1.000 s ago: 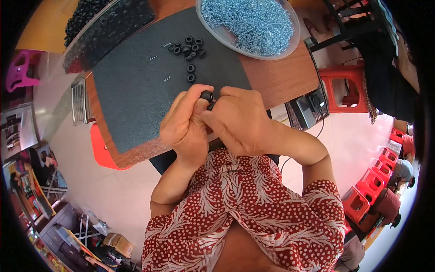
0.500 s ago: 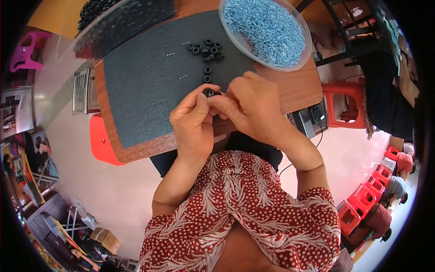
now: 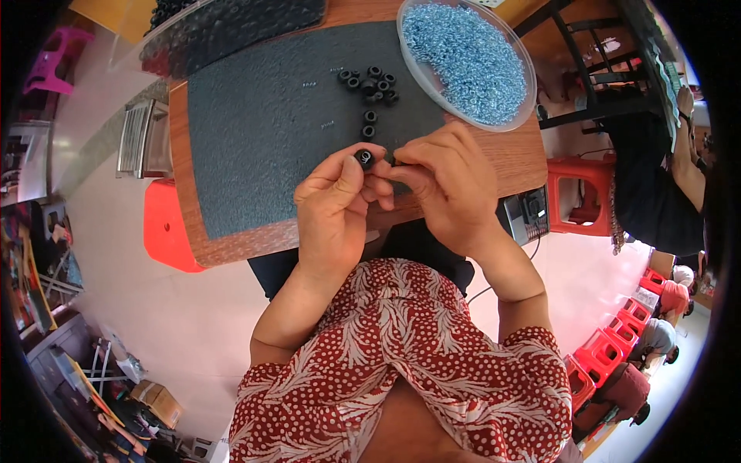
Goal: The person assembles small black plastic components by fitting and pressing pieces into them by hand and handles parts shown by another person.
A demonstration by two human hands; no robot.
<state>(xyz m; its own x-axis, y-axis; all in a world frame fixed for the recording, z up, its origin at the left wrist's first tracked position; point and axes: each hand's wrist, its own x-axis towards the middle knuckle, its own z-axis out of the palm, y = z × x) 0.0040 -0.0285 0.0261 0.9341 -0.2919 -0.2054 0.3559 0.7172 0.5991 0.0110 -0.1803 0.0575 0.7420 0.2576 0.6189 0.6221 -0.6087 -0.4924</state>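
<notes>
My left hand [image 3: 333, 202] pinches a small black round cap-like piece [image 3: 363, 159] between thumb and fingers. Its upturned face shows a pale coil-like mark. Close beside it, my right hand [image 3: 457, 185] has thumb and forefinger pressed together. A dark sliver shows at those fingertips, too small to name. Just beyond the hands, two black ring-shaped pieces [image 3: 370, 124] stand in a row on the dark mat [image 3: 255, 147]. Past them lies a loose cluster of similar black pieces [image 3: 374, 85]. Three tiny silvery strips [image 3: 327, 124] also lie on the mat.
A round clear tub [image 3: 532, 86] full of small shiny bluish pieces stands at the far right of the wooden table [image 3: 519, 158]. At the far left is a clear box [image 3: 231, 38] of black parts. Red stools [image 3: 580, 197] and a metal rack [image 3: 139, 139] flank the table.
My right hand has drawn back to the right, opening a small gap from the black piece in my left hand. The whole view has shifted slightly.
</notes>
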